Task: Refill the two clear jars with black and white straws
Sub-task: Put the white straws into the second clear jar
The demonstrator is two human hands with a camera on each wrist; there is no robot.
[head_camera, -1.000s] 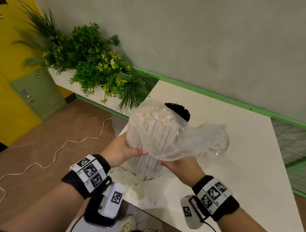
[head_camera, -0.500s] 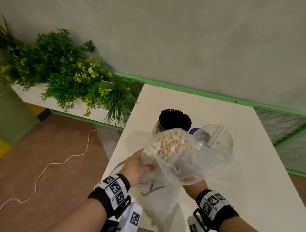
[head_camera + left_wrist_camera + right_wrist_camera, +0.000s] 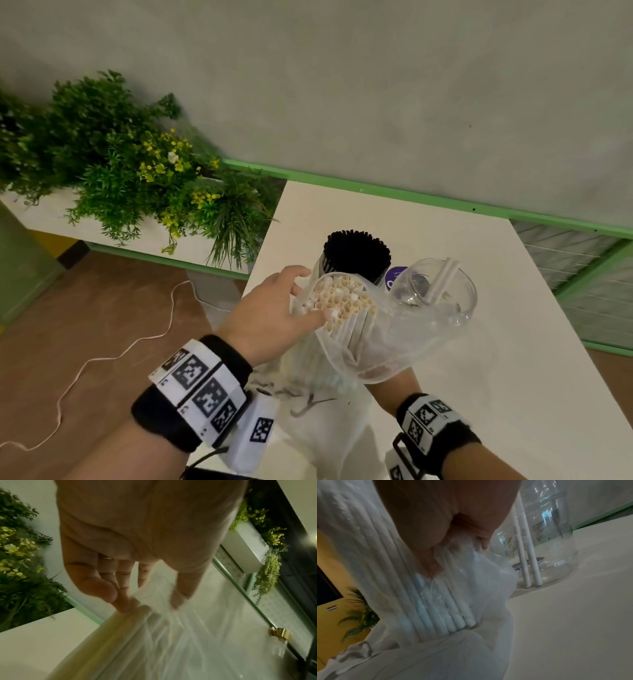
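Observation:
A bundle of white straws [image 3: 342, 301] stands upright in a clear plastic bag [image 3: 394, 342] above the white table [image 3: 496, 394]. My right hand [image 3: 390, 383] grips the bag and bundle from below, mostly hidden; in the right wrist view the right hand [image 3: 457, 554] is closed round the straws [image 3: 436, 608] through the plastic. My left hand [image 3: 315, 293] is spread over the bundle's top, thumb on the straw ends. The left wrist view shows the left hand [image 3: 150, 604] with fingertips touching the bag's mouth. Behind stand a jar full of black straws [image 3: 356, 253] and a clear jar [image 3: 445, 301] holding two white straws [image 3: 525, 568].
A purple disc [image 3: 394, 277] lies between the jars. A crumpled bag [image 3: 325, 428] lies on the table near me. A planter of green plants [image 3: 137, 164] stands left of the table, and a white cord [image 3: 102, 359] runs over the brown floor. A green rail [image 3: 445, 202] borders the wall.
My left hand has let go of the bundle's side and risen to its top. The bag has come nearer the clear jar, and the view has tilted down.

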